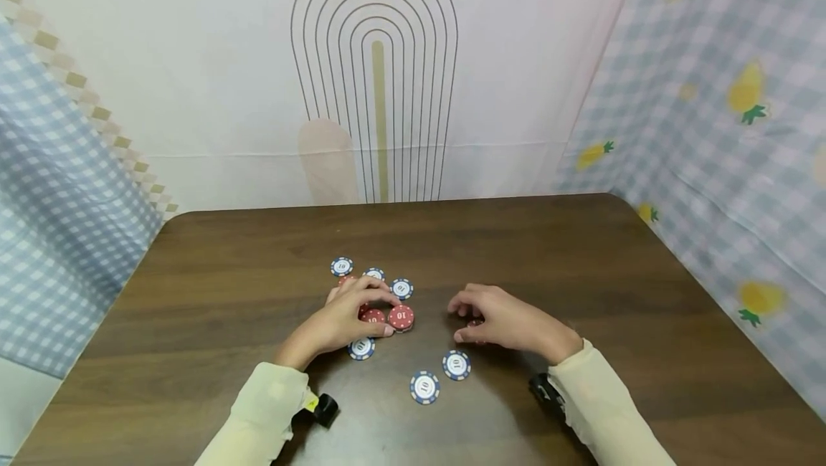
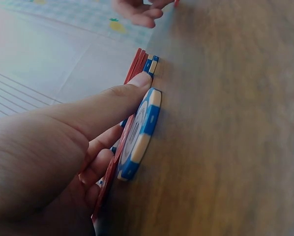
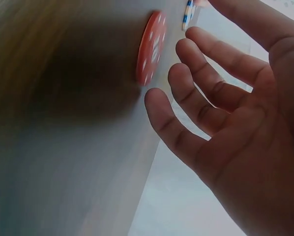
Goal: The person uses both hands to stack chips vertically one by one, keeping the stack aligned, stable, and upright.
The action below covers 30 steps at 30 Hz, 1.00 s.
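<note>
My left hand (image 1: pixel 345 317) pinches a small stack of poker chips (image 1: pixel 401 317) between thumb and forefinger. Red chips top that stack; in the left wrist view blue-and-white ones show beneath. Under and beside the same hand lie another red chip (image 1: pixel 373 316) and a blue chip (image 1: pixel 361 348). My right hand (image 1: pixel 506 317) hovers with loosely bent fingers over a red chip (image 3: pixel 152 48) lying flat on the table. In the right wrist view its fingertips are apart from that chip, and nothing is held.
Two blue chips (image 1: pixel 424 387) (image 1: pixel 456 365) lie between the hands, nearer the front. Beyond the left hand are several more, among them a blue chip (image 1: pixel 342 266) and another blue chip (image 1: pixel 401 288). Patterned cloth (image 1: pixel 516 57) hangs behind the brown wooden table (image 1: pixel 516 236).
</note>
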Tool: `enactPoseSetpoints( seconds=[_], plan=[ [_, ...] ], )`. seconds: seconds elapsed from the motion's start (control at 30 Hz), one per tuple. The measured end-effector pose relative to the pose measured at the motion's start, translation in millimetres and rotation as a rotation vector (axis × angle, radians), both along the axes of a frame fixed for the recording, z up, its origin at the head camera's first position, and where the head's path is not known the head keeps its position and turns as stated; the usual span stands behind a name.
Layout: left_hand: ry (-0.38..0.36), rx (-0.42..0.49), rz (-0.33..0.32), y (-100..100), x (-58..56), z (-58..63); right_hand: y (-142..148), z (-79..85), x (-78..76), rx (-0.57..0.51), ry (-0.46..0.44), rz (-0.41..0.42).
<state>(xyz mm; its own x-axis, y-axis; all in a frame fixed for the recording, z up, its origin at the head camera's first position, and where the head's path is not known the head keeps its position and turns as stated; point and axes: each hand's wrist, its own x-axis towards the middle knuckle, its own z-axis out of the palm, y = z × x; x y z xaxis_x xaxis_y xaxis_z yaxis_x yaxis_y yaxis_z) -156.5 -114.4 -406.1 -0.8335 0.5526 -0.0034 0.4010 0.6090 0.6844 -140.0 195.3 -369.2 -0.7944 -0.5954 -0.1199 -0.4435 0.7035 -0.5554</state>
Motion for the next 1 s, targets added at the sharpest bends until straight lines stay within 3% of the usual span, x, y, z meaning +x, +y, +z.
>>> enactPoseSetpoints(
  seconds=[0.53,1.0],
  plan=[
    [0.013,0.007,0.003,-4.0,-1.4,1.1,43.1,-5.5,-9.0,-0.048,-0.105,0.089],
    [0.007,0.000,0.002,-1.4,-2.1,-2.7,48.8,-11.9,-15.1,-0.070,-0.099,0.125]
  ],
)
